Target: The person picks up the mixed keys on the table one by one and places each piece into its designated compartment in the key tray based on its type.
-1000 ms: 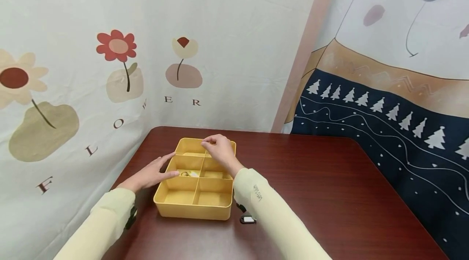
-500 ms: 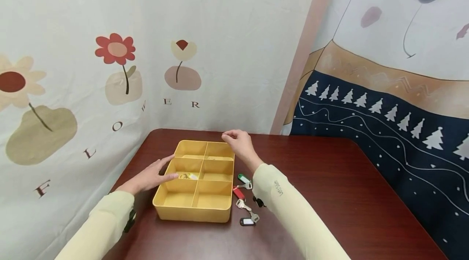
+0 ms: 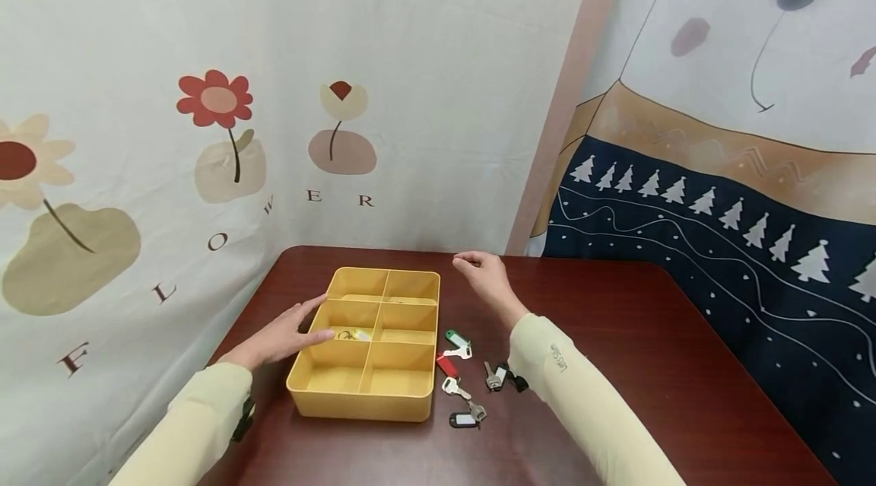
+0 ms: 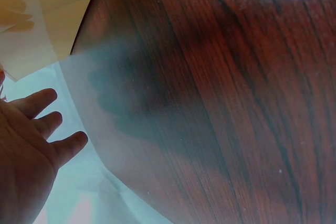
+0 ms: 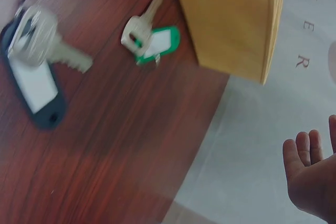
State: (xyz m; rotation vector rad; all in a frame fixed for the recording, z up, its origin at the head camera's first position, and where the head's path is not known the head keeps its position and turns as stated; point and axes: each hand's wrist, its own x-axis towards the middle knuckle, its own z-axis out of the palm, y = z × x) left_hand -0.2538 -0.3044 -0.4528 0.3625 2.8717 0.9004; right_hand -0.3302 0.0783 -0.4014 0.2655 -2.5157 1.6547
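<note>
Your yellow box (image 3: 359,405), with its 6 compartments, stands upright on the table (image 3: 616,372). It looks like light, stiff plastic that could slide on glossy wood; its rim should be the best hold. In its middle-left compartment lies a small ring with a pale tag (image 3: 362,335). Just right of the box lie keys (image 3: 455,388) with a green tag (image 3: 456,338), a red tag (image 3: 447,365) and black tags (image 3: 464,420): probably light, hard and slick, easiest for you to pinch by a tag's edges. Your left hand (image 3: 280,332) rests at the box's left wall, fingers spread, thumb over the rim. Your right hand (image 3: 493,281) hovers near the far-right corner, fingers fairly straight, nothing visible in them.
</note>
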